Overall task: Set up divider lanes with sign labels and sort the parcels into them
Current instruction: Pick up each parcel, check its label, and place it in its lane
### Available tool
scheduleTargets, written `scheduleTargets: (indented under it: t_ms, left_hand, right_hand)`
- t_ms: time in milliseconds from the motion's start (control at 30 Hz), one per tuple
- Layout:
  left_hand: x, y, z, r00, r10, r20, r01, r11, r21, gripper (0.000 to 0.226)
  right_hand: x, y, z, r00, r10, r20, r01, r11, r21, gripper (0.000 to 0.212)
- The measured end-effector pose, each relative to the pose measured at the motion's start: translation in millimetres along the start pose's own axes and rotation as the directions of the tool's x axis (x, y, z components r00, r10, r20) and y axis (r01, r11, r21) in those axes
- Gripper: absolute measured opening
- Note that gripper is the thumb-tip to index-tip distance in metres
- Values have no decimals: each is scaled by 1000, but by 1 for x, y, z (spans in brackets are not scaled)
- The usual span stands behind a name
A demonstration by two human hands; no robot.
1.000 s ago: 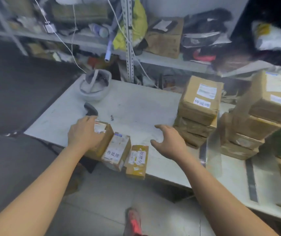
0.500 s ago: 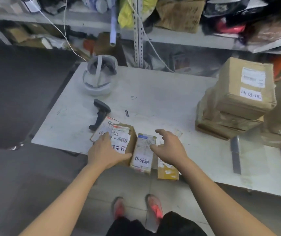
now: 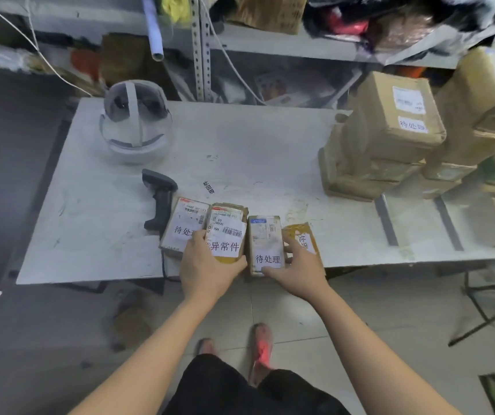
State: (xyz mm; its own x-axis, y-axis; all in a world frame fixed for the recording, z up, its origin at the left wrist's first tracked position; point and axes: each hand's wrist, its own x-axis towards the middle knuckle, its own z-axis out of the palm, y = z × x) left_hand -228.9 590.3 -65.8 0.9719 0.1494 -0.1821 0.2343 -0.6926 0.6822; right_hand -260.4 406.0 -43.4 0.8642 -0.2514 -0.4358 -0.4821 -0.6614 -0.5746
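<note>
Bare table (image 3: pixel 240 139) behind, box stack (image 3: pixel 381 139) right

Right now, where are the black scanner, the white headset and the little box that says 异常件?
black scanner (image 3: pixel 161 205): head view, on its handle.
white headset (image 3: pixel 138 151): head view, on its lower white rim.
parcel labelled 异常件 (image 3: pixel 228 245): head view, on its white sign label.

Four parcels (image 3: pixel 265 244) side by side at table (image 3: pixel 96 235) front edge, scanner (image 3: pixel 159 199) left, headset (image 3: pixel 135 124) behind
</note>
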Motion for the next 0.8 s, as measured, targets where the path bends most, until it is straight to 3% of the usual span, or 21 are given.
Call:
scheduleTargets:
  t_ms: [133, 267, 367, 567, 700, 800]
  left_hand:
    - [0, -3, -4, 1000, 1, -31, -1, 1000, -6, 81]
    - [0, 1, -4, 998, 27, -61, -27, 1000, 2, 82]
    - [-3, 3, -3, 995, 46, -90, -45, 999, 17, 82]
    - [-3, 16, -8, 986, 66, -151, -67, 998, 0, 81]
    - [1, 30, -17, 969, 115, -218, -123, 992, -25, 79]
    - [6, 45, -24, 954, 158, -256, -173, 984, -37, 78]
  right_hand:
    - [-8, -1, 21, 997, 58, -50, -57, 998, 25, 60]
    - [-4, -6, 40, 986, 99, -135, -104, 994, -26, 94]
    - [-3, -10, 47, 973, 150, -176, -159, 986, -40, 100]
    - [-2, -9, 47, 953, 204, -222, -215, 976, -27, 88]
    - [-1, -10, 34, 937, 230, -263, -237, 972, 7, 59]
    - [-3, -14, 20, 933, 222, -284, -216, 975, 50, 49]
